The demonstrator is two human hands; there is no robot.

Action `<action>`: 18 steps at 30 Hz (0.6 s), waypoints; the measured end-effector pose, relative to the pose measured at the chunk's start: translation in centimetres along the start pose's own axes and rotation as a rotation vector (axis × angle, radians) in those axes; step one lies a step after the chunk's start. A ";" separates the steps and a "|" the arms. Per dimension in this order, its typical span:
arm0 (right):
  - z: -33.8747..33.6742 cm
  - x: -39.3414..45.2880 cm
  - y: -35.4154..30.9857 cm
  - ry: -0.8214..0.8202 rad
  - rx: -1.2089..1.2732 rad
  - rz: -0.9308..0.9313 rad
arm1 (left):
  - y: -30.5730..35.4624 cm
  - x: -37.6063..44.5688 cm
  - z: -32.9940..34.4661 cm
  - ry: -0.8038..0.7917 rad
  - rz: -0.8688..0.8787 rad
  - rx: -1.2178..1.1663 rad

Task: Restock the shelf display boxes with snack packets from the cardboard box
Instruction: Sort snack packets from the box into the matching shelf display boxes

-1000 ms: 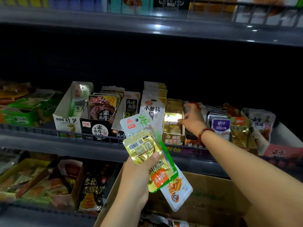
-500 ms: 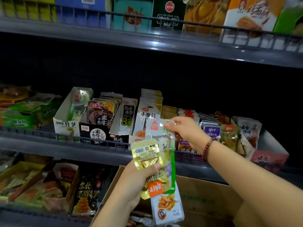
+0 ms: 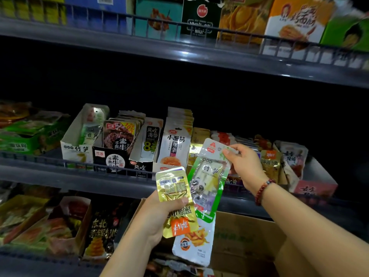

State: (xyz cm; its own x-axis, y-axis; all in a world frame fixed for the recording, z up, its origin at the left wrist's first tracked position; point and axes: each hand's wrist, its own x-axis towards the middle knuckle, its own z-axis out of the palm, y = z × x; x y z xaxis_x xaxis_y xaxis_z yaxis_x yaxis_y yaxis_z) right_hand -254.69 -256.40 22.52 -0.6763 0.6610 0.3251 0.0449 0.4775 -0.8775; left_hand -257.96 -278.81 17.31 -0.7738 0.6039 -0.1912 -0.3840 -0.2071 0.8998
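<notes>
The display boxes (image 3: pixel 111 148) sat in a row on the middle shelf (image 3: pixel 79 182). The cardboard box (image 3: pixel 245 236) sat below, at 5 o'clock.

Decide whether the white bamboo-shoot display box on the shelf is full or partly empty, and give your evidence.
Partly empty. The white box holds only a few packets near its back; its front is bare.

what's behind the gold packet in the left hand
Behind the gold packet held by the left hand are a white packet and a green-edged packet, pinched at its top by the right hand. Any others are covered.
</notes>
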 end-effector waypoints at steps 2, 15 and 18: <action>-0.2 0.1 0.3 0.041 -0.008 0.014 | -0.1 -0.1 0.0 -0.013 -0.007 0.018; -3.2 -1.2 0.2 0.217 -0.020 -0.043 | -1.1 1.0 -0.3 0.212 0.033 0.073; -3.8 -2.2 0.1 0.190 -0.202 -0.136 | -1.2 1.4 -0.5 0.295 0.054 0.002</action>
State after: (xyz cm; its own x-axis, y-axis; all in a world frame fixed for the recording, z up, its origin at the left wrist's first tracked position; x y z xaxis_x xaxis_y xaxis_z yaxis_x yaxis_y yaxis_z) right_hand -250.44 -255.60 23.11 -0.5376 0.6705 0.5113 0.1212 0.6615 -0.7401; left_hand -258.79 -278.06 15.75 -0.9061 0.3423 -0.2487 -0.3378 -0.2313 0.9124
